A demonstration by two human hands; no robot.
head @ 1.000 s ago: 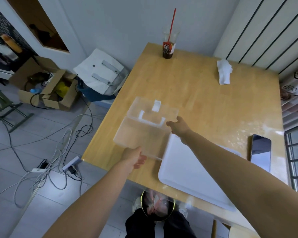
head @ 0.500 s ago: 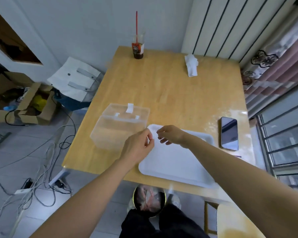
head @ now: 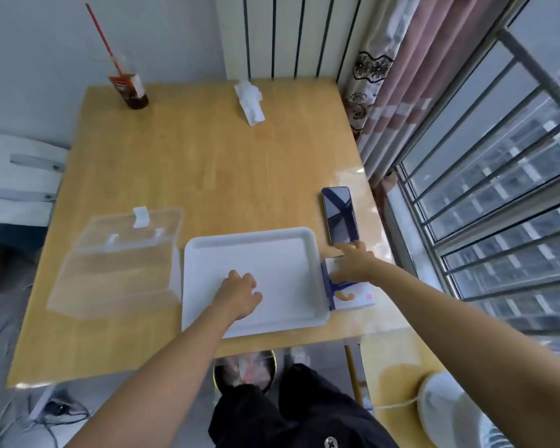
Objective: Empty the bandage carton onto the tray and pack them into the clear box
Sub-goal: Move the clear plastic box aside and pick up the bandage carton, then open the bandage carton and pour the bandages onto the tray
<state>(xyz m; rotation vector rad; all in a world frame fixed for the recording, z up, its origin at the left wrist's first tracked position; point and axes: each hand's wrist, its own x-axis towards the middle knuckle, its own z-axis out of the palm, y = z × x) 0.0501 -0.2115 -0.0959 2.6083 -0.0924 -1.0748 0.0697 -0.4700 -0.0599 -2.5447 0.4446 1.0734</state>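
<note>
The right hand (head: 353,265) lies straight-fingered on the bandage carton (head: 353,295). The left hand (head: 240,292) rests curled, empty, on the tray (head: 272,250).

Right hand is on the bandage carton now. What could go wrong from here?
1. The bandage carton lies close to the right edge of the table, and the right hand only rests on it with straight fingers; a nudge might slide it off.
2. The phone lies just beyond the fingertips and could get bumped.
3. The clear box looks closed, so it likely needs opening before packing.
</note>
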